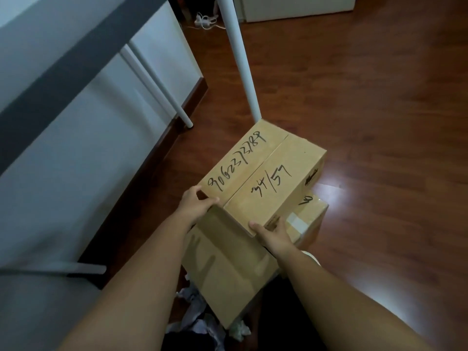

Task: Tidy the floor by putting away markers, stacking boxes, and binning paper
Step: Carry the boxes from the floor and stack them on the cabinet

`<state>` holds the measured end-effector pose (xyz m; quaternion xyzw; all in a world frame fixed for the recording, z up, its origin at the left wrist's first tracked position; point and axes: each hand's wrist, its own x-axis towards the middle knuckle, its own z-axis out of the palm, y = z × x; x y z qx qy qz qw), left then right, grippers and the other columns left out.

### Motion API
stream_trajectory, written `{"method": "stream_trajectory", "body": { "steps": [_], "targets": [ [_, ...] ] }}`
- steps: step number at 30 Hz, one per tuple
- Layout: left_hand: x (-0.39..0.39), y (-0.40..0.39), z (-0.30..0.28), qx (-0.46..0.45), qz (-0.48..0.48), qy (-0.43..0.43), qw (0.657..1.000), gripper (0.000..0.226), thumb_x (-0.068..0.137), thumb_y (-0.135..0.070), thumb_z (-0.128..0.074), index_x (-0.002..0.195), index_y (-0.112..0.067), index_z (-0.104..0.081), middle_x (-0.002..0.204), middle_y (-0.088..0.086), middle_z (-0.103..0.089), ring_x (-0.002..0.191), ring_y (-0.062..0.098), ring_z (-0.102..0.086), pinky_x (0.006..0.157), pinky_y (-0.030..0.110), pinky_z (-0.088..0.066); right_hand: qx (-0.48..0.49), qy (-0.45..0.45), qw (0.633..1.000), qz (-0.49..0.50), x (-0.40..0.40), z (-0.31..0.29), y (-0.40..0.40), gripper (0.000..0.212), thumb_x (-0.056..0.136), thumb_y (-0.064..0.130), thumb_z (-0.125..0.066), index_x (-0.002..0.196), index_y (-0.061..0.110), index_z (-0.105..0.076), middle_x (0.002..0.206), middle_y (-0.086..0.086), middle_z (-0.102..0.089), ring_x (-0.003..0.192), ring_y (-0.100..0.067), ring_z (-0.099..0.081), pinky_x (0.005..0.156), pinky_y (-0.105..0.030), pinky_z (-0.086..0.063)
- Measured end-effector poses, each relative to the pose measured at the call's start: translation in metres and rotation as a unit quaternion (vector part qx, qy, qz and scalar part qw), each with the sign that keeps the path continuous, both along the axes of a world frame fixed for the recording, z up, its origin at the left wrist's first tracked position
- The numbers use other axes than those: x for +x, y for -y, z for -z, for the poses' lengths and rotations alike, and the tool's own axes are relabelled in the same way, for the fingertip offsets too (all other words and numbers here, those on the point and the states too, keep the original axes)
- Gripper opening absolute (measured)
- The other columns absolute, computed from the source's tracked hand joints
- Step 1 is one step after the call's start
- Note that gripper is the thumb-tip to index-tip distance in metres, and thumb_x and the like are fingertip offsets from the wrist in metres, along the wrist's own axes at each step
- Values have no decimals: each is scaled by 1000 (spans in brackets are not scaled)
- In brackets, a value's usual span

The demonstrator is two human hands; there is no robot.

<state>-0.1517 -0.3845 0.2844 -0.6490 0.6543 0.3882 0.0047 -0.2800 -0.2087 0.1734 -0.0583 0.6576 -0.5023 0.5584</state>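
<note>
Both hands, L [196,202] & R [273,233], clamp top box [263,173] near corners, atop lower box [228,269].

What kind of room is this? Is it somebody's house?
Probably a room in a home, maybe a bedroom or study. There is a shiny wood floor, the white legs of a table or desk, and a power strip by the wall. Cardboard boxes and crumpled paper sit on the floor.
</note>
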Motion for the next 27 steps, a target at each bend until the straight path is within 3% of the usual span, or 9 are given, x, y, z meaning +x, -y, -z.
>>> {"method": "stream_trajectory", "body": {
  "steps": [5, 7, 10, 13, 15, 17, 19, 23, 27],
  "targets": [
    [1, 10, 21, 28, -26, 1, 999, 106, 74, -45, -79, 155, -28, -13, 161, 1, -18, 145, 29, -25, 111, 53, -30, -32, 46, 998, -22, -5, 10, -4, 134, 48, 66, -84, 153, 28, -9, 148, -1, -44, 126, -24, -52, 104, -45, -46],
    [-2, 6, 24, 43, -42, -31, 998, 113, 70, -46, -82, 155, -31, -10, 161, 0, -17, 145, 28, -24, 111, 54, -30, -33, 52, 998, -27, -7, 10, -2, 132, 51, 61, -85, 153, 26, -9, 148, 0, -44, 125, -23, -53, 104, -45, -46],
    [-3, 1, 23, 14, -67, 13, 998, 116, 68, -43, -84, 155, -31, -9, 160, 3, -15, 144, 33, -24, 112, 56, -31, -45, 82, 996, -14, -11, 9, -4, 126, 54, 48, -89, 153, 20, -16, 148, -3, -46, 125, -25, -54, 104, -46, -46],
    [3, -3, 21, 9, -71, 29, 997, 105, 68, -37, -85, 152, -22, -24, 152, 9, -35, 137, 32, -37, 109, 53, -36, -56, 138, 989, -3, -16, 6, -17, 95, 73, 28, -83, 150, 29, -29, 143, 2, -51, 120, -23, -59, 85, -41, -54],
    [7, -12, 20, -6, -75, -34, 997, 84, 65, -29, -87, 135, -19, -43, 128, 3, -58, 116, 24, -54, 91, 39, -48, -81, 179, 981, 2, -22, 5, -30, 73, 81, 18, -76, 144, 30, -40, 134, 3, -61, 110, -20, -66, 76, -37, -57],
    [7, -30, 12, -27, -83, -86, 993, 77, 61, -24, -88, 123, -26, -43, 107, -7, -60, 99, 15, -59, 69, 25, -48, -114, 189, 975, 30, -24, 1, -41, 56, 85, 9, -69, 135, 26, -51, 124, 1, -67, 102, -21, -70, 68, -35, -58],
    [4, -46, 0, -48, -59, -112, 991, 73, 59, -23, -88, 114, -30, -40, 101, -9, -61, 91, 9, -61, 59, 19, -44, -114, 202, 968, 100, -19, -5, -48, 50, 88, 5, -64, 133, 24, -54, 127, -2, -66, 106, -24, -66, 67, -36, -58],
    [-3, -63, -38, -109, -2, -135, 985, 68, 64, -21, -88, 116, -27, -44, 108, -4, -64, 94, 10, -63, 65, 20, -50, -117, 239, 942, 202, -8, -25, -57, 40, 92, 0, -56, 124, 23, -59, 131, -5, -63, 112, -22, -61, 94, -45, -50],
    [-9, -65, -108, -144, 68, -156, 975, 64, 68, -23, -87, 115, -32, -45, 105, -11, -64, 93, 4, -59, 65, 16, -44, -174, 263, 922, 224, -5, -74, -67, 46, 90, 1, -58, 132, 19, -55, 109, 1, -74, 91, -15, -72, 64, -32, -61]
  ]
}}
